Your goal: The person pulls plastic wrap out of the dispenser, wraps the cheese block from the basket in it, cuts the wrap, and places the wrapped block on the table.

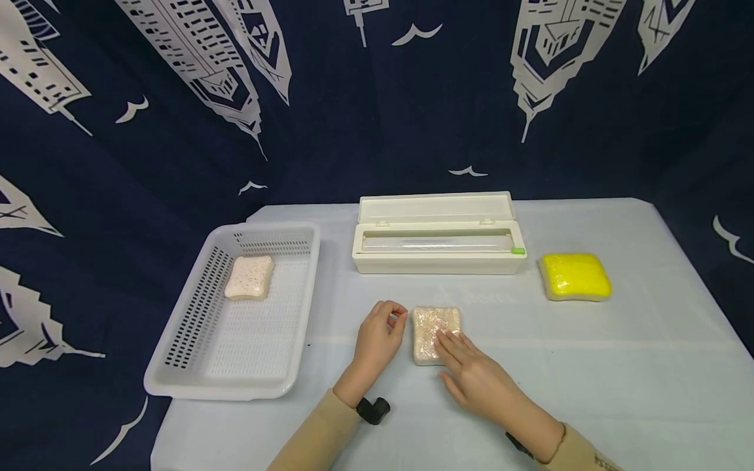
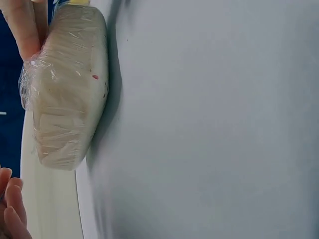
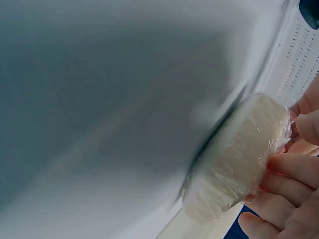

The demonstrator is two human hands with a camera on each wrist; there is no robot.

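A pale, soap-like bar wrapped in clear cling film lies flat on the table. My right hand rests its nearly straight fingers on the bar's top. Just left of the bar, my left hand is raised with loosely bent fingers and nothing visible in it. The left wrist view shows the wrapped bar from its side, with a red fleck and the film bunched on top under the right fingertips. In the right wrist view, wrinkled film covers the bar beside the right fingers.
Behind the bar stands a cream cling film dispenser, lid raised, with a green slider. A white perforated basket at left holds a pale speckled bar. A yellow-topped wrapped block sits at right. Dark patterned cloth hangs behind.
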